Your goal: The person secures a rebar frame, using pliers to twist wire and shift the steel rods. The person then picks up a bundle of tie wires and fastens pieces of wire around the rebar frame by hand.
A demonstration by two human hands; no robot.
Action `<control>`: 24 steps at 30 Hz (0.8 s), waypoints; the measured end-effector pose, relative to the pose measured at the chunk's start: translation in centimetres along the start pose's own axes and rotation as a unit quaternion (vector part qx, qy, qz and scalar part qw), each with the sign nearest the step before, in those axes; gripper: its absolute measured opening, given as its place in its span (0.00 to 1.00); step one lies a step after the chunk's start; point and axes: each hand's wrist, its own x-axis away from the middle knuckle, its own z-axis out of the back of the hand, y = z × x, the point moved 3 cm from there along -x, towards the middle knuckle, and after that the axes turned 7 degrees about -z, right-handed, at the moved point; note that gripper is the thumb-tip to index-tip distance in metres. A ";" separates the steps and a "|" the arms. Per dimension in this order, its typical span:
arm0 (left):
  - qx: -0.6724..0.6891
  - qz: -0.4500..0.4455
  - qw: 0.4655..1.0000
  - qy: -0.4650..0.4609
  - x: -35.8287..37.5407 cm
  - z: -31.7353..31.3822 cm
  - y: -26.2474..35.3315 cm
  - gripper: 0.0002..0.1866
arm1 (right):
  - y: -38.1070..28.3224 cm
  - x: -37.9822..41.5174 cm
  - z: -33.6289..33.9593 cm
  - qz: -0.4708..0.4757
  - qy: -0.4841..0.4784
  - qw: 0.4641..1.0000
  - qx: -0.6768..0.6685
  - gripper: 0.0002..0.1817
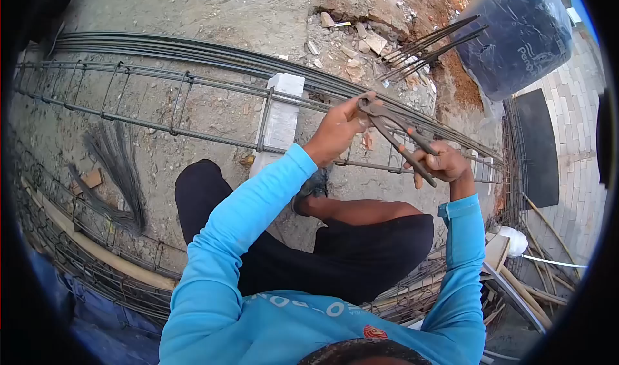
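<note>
My right hand [445,163] is closed around the handles of a pair of end-cutting pincers [385,128], which are spread apart and have orange marks. My left hand [340,129] is up by the pincers' jaws with its fingers pinched together; whatever lies between them is too small to make out. Beneath both hands runs a long rebar cage [213,139] with square stirrups. A pale block [282,121] stands under the cage, left of my left hand.
A bundle of steel rods [161,48] lies along the cage's far side. Loose tie wires [129,178] are on the ground at left. A wrapped dark blue drum [516,42] stands at upper right. More cages and a bamboo pole [97,242] lie behind my legs.
</note>
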 end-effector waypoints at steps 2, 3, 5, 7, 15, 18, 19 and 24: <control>0.179 0.001 0.982 -0.051 0.2 1.7 1.5 0.25 | 0.3 -2.6 -1.6 0.003 -0.051 0.999 0.012 0.36; 0.194 -0.016 0.979 -0.063 -0.1 -0.6 2.7 0.25 | -1.6 0.2 -1.7 -0.001 -0.035 0.999 0.032 0.36; 0.206 -0.043 0.977 -0.043 0.6 1.0 3.4 0.25 | -2.0 -1.3 -2.7 0.037 -0.043 0.998 0.010 0.35; 0.212 -0.054 0.975 -0.031 1.8 2.3 3.8 0.21 | -3.3 -2.3 -4.7 0.062 -0.055 0.996 -0.026 0.34; -0.033 -0.021 0.974 0.225 5.7 11.3 1.3 0.14 | -1.8 -4.3 -9.8 0.088 -0.098 0.991 0.019 0.37; -0.029 -0.003 0.960 0.277 7.4 12.1 2.7 0.14 | 0.5 -5.8 -10.8 0.054 0.178 0.981 0.057 0.35; -0.030 -0.006 0.958 0.286 7.7 12.1 3.3 0.14 | 2.2 -7.4 -11.1 0.058 0.176 0.981 0.055 0.35; -0.039 -0.015 0.968 0.248 7.7 12.0 3.3 0.12 | 8.5 -11.7 -13.5 0.034 0.517 0.710 0.477 0.27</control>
